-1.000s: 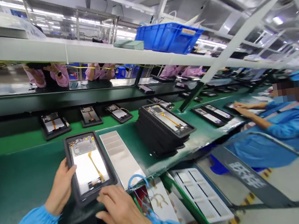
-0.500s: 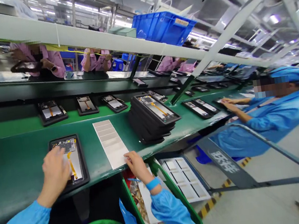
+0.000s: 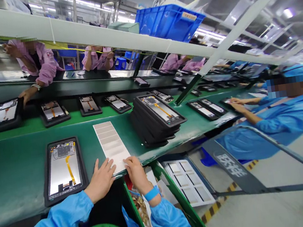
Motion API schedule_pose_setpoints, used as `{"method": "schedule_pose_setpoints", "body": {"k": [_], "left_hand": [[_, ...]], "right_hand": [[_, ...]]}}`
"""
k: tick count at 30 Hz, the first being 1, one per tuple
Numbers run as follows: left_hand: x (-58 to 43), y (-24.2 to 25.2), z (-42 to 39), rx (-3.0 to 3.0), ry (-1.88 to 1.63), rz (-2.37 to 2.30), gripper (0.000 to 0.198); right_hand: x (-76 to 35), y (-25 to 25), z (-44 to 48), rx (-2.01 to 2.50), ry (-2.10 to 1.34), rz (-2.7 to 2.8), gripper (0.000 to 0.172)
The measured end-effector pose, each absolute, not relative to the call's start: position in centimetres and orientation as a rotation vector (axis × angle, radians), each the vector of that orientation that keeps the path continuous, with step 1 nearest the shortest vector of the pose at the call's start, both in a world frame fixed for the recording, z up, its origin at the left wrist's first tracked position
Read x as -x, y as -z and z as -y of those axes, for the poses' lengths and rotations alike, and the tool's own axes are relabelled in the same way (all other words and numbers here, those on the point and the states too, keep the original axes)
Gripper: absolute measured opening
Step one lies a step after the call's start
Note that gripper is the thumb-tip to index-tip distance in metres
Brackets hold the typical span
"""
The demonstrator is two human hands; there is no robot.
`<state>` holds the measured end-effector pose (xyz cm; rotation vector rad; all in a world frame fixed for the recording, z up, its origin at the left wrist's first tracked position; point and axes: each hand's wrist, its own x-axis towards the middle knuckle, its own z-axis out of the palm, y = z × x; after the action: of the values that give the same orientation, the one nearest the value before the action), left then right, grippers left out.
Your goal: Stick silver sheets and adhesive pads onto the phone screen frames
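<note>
One sheet [image 3: 112, 143]: left hand [image 3: 100, 180] spread, right hand [image 3: 137, 173] at edge, pinch unclear; apparently steadying; next needs light touch

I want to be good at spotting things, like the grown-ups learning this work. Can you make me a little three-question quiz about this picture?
1. Which thing are the left hand and right hand at?
A) the blue crate
B) the pale sheet with lines across it
C) the green bin

2. True or false: from the person's view, the stack of black trays stands to the left of that sheet.

3. Fill in the colour: the band on the person's right wrist is ____.

Key: 1. B. 2. False; the stack is to the right of the sheet. 3. Blue.
</note>
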<state>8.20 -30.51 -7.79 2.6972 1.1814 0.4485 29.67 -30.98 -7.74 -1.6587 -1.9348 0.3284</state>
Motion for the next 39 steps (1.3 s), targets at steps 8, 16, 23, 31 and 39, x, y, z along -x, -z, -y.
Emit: {"method": "schedule_pose_setpoints", "body": {"k": [8, 16, 23, 31, 39], "left_hand": [[-8.4, 7.3, 30.7, -2.673, -0.475, -1.182, 0.045], [-7.6, 5.0, 31.5, -2.600, -0.529, -1.118, 0.049], [3.5, 1.8, 33.5, -2.449, -0.735, -1.402, 0.040], [11.5, 4.8, 30.9, -2.403, -0.769, -1.788, 0.039], [11.6, 4.5, 29.5, -2.408, -0.743, -1.781, 0.041]], "right_hand": [[-29.6, 5.5, 32.0, 1.544, -0.367, 1.801, 0.013], [-24.4, -0.3, 30.3, 1.389, -0.686, 1.456, 0.019], [-12.0, 1.5, 22.6, 1.198, -1.034, 1.627, 0.018], [-4.9, 5.3, 18.9, 1.281, -1.006, 1.909, 0.012], [-4.0, 5.4, 18.9, 1.371, -0.913, 2.013, 0.009]]}}
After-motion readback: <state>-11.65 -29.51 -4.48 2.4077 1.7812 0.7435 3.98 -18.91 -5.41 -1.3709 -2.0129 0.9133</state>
